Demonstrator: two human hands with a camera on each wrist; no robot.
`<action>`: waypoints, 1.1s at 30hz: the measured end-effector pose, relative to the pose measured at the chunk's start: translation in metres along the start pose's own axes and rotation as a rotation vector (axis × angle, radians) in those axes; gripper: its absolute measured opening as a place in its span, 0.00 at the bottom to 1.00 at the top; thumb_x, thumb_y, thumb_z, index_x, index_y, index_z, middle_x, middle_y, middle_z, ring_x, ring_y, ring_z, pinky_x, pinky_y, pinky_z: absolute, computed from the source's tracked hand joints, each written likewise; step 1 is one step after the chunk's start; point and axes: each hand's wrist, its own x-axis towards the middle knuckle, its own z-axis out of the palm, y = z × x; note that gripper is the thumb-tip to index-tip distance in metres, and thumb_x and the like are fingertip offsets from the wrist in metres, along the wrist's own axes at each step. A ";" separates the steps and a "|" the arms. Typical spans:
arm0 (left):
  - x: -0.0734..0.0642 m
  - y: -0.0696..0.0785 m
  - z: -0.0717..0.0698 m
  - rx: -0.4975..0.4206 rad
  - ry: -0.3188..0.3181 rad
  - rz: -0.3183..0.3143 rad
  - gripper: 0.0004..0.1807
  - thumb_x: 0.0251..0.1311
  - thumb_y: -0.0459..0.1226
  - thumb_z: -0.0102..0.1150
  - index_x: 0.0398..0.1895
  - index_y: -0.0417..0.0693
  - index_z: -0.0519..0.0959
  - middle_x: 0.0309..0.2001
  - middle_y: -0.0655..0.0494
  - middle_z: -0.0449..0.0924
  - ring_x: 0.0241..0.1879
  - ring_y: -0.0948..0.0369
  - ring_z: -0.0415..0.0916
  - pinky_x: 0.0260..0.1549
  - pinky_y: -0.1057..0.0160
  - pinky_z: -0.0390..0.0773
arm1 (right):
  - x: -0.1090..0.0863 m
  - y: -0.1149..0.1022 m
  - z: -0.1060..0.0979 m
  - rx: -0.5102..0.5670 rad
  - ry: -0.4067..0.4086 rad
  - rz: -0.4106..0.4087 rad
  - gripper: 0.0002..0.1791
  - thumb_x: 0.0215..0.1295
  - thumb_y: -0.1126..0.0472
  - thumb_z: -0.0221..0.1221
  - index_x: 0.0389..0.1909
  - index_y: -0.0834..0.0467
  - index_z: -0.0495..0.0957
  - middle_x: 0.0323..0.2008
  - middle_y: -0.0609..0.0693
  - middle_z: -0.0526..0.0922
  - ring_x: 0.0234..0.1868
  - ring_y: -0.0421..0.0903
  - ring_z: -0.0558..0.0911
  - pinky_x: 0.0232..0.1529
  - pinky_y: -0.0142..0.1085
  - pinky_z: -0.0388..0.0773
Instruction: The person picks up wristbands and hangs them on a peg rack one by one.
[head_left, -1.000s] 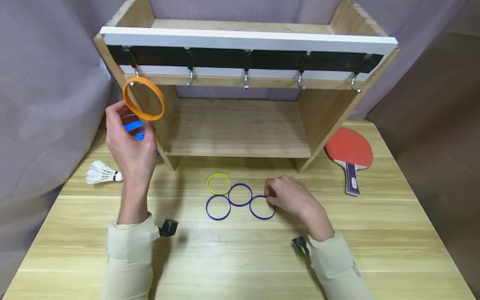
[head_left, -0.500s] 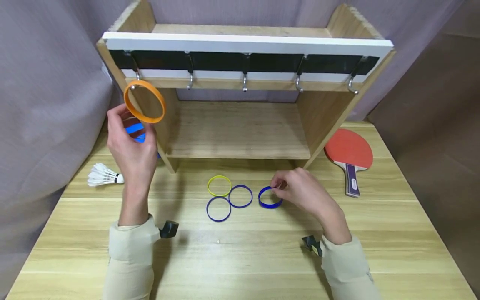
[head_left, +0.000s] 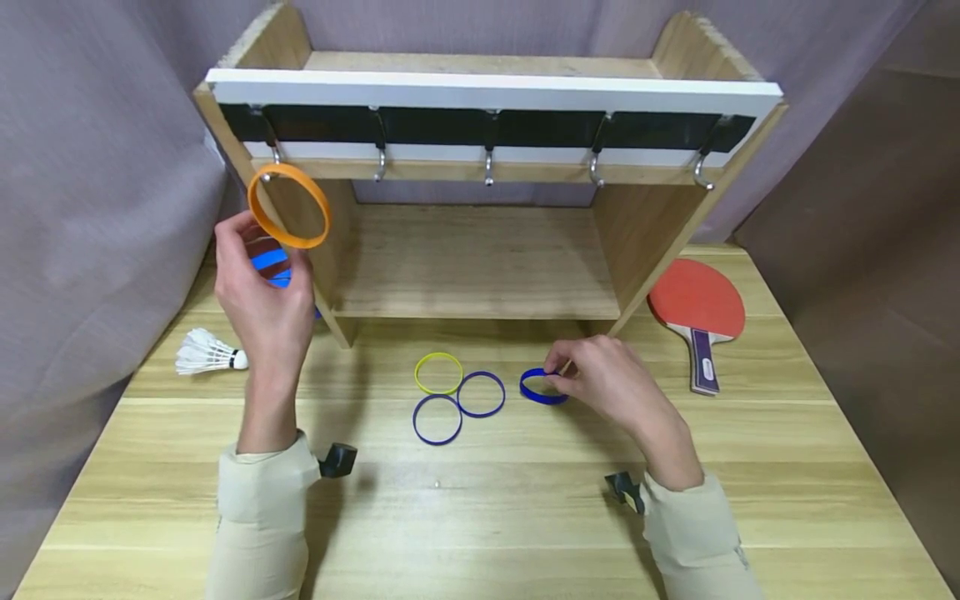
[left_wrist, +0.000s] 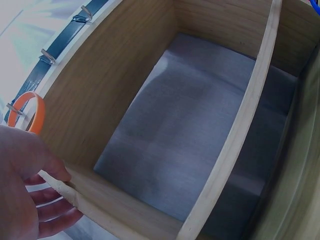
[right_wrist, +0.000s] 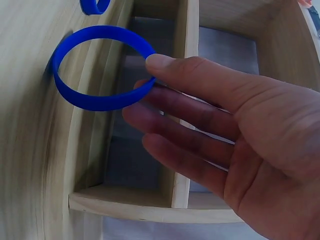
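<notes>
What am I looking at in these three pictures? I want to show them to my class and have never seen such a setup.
A person works at a wooden table with bare hands and wears three cameras. The large picture comes from the head, looking down. The other two come from the wrists.

The left hand is at an orange ring by the leftmost hook of a wooden rack. The right hand pinches a blue ring, also seen close up from the right wrist.

On the table lie a yellow ring, two more blue rings, a shuttlecock and a paddle.
</notes>
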 end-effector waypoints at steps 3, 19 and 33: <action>0.001 0.000 -0.001 -0.003 0.012 0.000 0.19 0.59 0.33 0.64 0.53 0.41 0.74 0.47 0.53 0.78 0.42 0.62 0.79 0.39 0.66 0.82 | 0.001 -0.001 0.001 -0.009 -0.002 -0.004 0.07 0.52 0.63 0.73 0.29 0.53 0.84 0.27 0.42 0.85 0.28 0.37 0.83 0.28 0.32 0.80; 0.001 -0.003 0.001 -0.026 -0.012 0.021 0.20 0.59 0.33 0.65 0.54 0.41 0.74 0.47 0.53 0.77 0.44 0.64 0.79 0.39 0.63 0.83 | 0.035 -0.068 -0.005 0.695 0.201 -0.197 0.06 0.57 0.63 0.71 0.35 0.52 0.86 0.33 0.43 0.86 0.31 0.44 0.84 0.31 0.38 0.84; 0.001 -0.006 0.000 -0.051 -0.013 0.018 0.19 0.59 0.33 0.64 0.54 0.41 0.74 0.47 0.53 0.77 0.44 0.63 0.79 0.39 0.63 0.83 | 0.101 -0.143 -0.024 1.479 0.660 -0.427 0.09 0.59 0.78 0.62 0.40 0.69 0.82 0.40 0.68 0.84 0.39 0.62 0.85 0.41 0.52 0.83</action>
